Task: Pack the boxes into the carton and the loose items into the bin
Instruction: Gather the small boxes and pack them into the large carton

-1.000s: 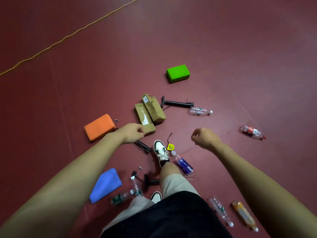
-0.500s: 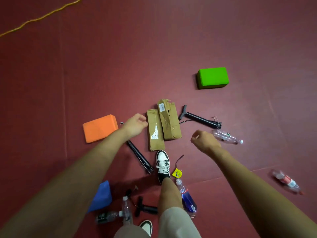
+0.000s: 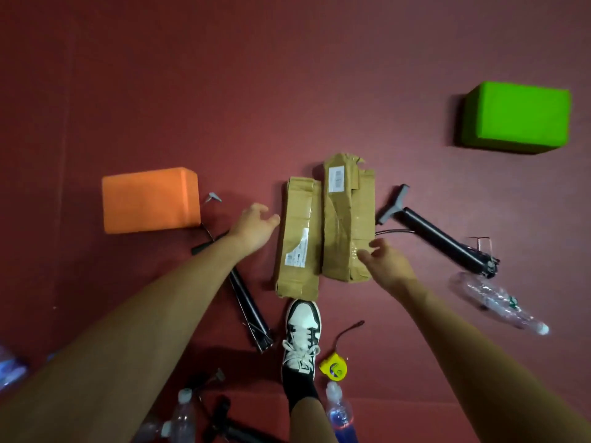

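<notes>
Both fists had opened since the earlier frame, the left hand (image 3: 256, 223) spread at the left flank and the right hand (image 3: 385, 263) spread over the near right corner of the cardboard boxes (image 3: 323, 228), which lay side by side on the floor just beyond the shoe (image 3: 302, 334), likely bracketing them for a lift.

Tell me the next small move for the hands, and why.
Probably close both hands inward to grip the pair. The left hand is open beside the left box, and the right hand is open at the near corner of the right box. The boxes lie side by side, ungripped.
</notes>
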Tool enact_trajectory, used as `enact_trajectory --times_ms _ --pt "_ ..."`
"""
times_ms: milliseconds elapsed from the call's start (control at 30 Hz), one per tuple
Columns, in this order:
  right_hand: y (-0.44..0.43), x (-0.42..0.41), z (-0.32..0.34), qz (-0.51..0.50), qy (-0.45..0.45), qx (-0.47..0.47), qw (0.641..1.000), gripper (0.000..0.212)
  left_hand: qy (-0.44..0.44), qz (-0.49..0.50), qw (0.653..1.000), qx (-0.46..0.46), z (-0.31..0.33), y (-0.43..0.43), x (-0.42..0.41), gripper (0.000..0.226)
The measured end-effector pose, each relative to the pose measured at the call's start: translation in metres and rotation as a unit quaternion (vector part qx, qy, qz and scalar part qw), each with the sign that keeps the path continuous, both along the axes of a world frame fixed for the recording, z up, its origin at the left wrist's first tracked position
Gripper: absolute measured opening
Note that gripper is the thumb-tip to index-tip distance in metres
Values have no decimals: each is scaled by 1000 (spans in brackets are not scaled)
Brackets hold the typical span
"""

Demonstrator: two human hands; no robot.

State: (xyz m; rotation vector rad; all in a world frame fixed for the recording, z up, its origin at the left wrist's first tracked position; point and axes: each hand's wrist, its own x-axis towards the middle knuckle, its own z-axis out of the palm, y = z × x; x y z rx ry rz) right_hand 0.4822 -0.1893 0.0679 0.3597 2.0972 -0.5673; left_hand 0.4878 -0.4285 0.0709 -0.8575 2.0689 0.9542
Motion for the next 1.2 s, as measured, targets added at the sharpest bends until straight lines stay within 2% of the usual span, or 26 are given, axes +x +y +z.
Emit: enact_trajectory --times_ms 133,267,400,500,633,767,900,1000,1033,1200 --pt "-22 -12 -70 -47 67 -22 996 57 -6 72 996 58 -77 -2 11 57" --pt "-36 -14 -124 -136 137 -27 981 66 -36 143 983 107 -141 5 29 65" --pt "-37 -10 -163 -221 162 -39 961 50 -67 171 973 139 -190 25 49 79" --pt "-37 -3 -175 -217 180 -36 959 40 -65 195 970 129 -203 43 57 106" --pt "-35 4 -178 -218 188 -62 956 38 -49 212 970 106 -213 59 56 87" --pt "-30 8 -170 -254 192 -87 944 23 -66 252 949 178 -212 64 52 87" --pt "-15 17 -163 -282 187 -101 936 18 -96 275 927 237 -204 65 46 80" --pt "-3 19 -156 -306 171 -109 930 19 -111 236 932 253 -198 72 47 109" --pt "0 20 -151 -314 166 -116 927 19 -108 234 934 247 -195 73 49 112" --pt "10 27 -117 -353 168 -140 910 26 -53 257 944 200 -167 77 52 65"
